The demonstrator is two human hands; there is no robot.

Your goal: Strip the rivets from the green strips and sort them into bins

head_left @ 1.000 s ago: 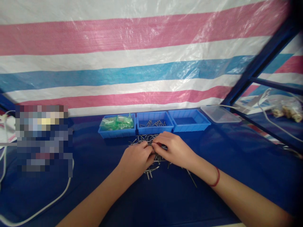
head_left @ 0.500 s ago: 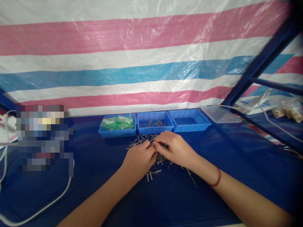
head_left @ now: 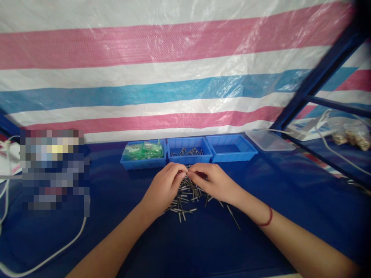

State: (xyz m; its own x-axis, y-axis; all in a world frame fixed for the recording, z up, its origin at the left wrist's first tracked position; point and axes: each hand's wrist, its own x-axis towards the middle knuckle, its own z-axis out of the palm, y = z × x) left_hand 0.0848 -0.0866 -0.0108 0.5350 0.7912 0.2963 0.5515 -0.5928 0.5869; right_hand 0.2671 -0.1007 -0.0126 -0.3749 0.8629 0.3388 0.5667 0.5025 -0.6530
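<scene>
My left hand (head_left: 162,186) and my right hand (head_left: 215,182) meet fingertip to fingertip over a loose pile of thin metal pins that look like blind rivets (head_left: 185,195). Thumb and forefinger are pinched on each hand. Whatever sits between them is too small and covered to make out. Several rivets lie scattered at the near side of the pile, and a long one points toward me below my right hand. Just behind the hands stands a blue bin (head_left: 189,157) with several rivets inside.
Left of that bin, another blue bin (head_left: 144,166) holds green plastic bags (head_left: 143,150). A third blue bin (head_left: 234,155) stands to the right, beside a clear plastic lid (head_left: 269,141). A white cable (head_left: 58,256) curves across the blue table's left side. A blue metal frame rises at right.
My left hand has shifted up and tilted, its fingertips rising to my right hand's fingertips, uncovering more rivets beneath. The right hand has hardly moved.
</scene>
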